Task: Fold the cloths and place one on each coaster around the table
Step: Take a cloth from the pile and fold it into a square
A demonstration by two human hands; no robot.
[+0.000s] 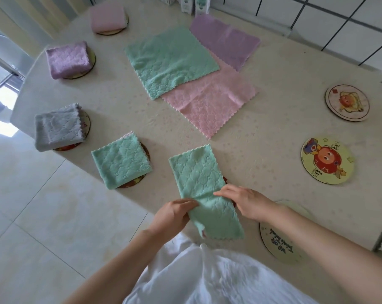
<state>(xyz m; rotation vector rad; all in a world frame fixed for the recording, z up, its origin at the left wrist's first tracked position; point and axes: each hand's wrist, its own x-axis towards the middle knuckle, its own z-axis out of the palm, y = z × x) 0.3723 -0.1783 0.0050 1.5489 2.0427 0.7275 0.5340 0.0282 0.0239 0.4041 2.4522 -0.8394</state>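
A green cloth (pixel 198 178), folded once into a long strip, lies at the table's near edge with its near end hanging over. My left hand (pixel 174 213) pinches its left edge; my right hand (pixel 244 200) presses its right edge. It covers a coaster that barely shows. Folded cloths sit on coasters along the left: green (pixel 121 164), grey (pixel 57 128), purple (pixel 68 60), pink (pixel 109 17). Unfolded green (pixel 170 60), purple (pixel 225 40) and pink (pixel 209 102) cloths overlap in the middle. Bare coasters lie at right (pixel 347 102), (pixel 327 160) and near my right arm (pixel 277 242).
The table (pixel 273 128) has a pale patterned cover and a rounded near-left edge over a tiled floor (pixel 32 205). Boxes (pixel 194 4) stand at the far edge by a tiled wall. A white garment (pixel 207 277) fills the bottom of the view.
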